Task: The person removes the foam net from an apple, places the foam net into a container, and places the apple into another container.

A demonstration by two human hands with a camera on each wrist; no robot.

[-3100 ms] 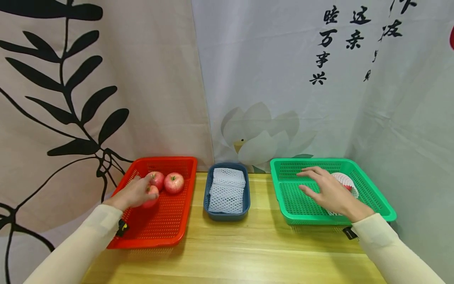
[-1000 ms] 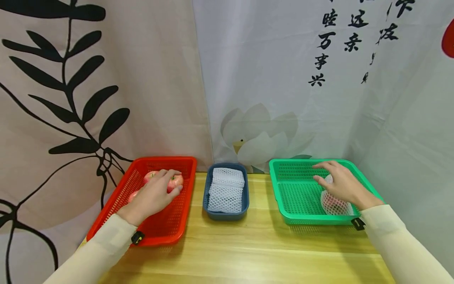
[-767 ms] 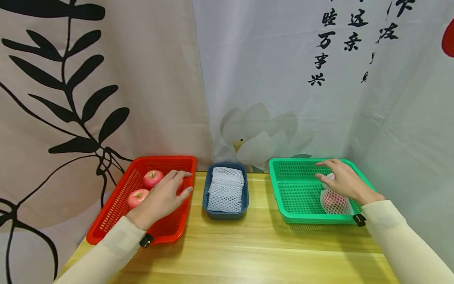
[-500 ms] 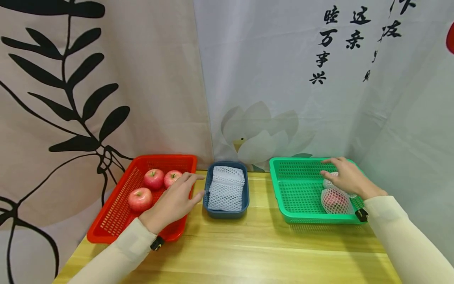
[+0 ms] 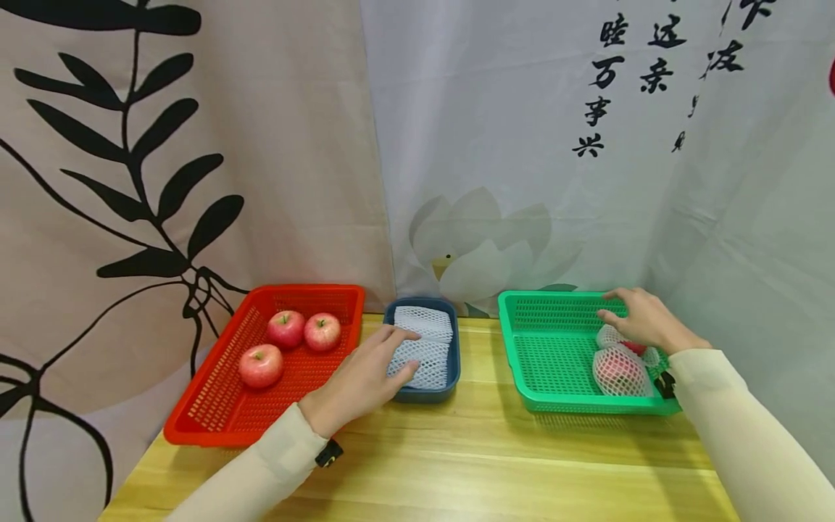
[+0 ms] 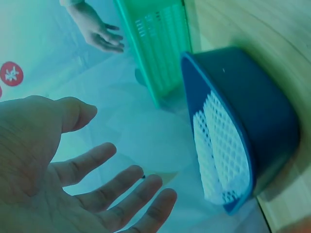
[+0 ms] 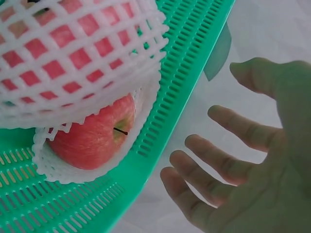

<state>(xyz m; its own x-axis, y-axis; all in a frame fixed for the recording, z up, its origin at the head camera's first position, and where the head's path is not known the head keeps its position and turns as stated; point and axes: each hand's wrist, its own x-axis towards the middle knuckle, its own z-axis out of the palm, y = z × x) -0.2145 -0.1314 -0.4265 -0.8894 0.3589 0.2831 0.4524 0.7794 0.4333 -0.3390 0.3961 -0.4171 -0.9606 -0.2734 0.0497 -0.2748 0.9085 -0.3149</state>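
My left hand (image 5: 365, 380) hovers, fingers spread and holding nothing, over the front left of a small blue bin (image 5: 427, 396). White foam fruit nets (image 5: 433, 362) lie stacked in that bin; the left wrist view shows their mesh (image 6: 226, 150) inside the blue wall. Above the right side of a green basket (image 5: 544, 400), my right hand (image 5: 642, 319) is spread with nothing in its grasp. Beneath it sit apples in foam nets, one fully wrapped apple (image 5: 620, 371) in front. The right wrist view shows another apple (image 7: 95, 138), its stem end bare, partly covered by the nearer one.
A red basket (image 5: 222, 438) at the left holds three bare apples (image 5: 261, 366). All three containers stand in a row on a wooden table (image 5: 483, 464), close against a printed cloth backdrop (image 5: 509, 145). Cloth also hangs at the right, near the green basket.
My left hand has moved right, from the apples in the red basket to over the blue bin. My right hand has drifted slightly right and back, uncovering more of the wrapped apples.
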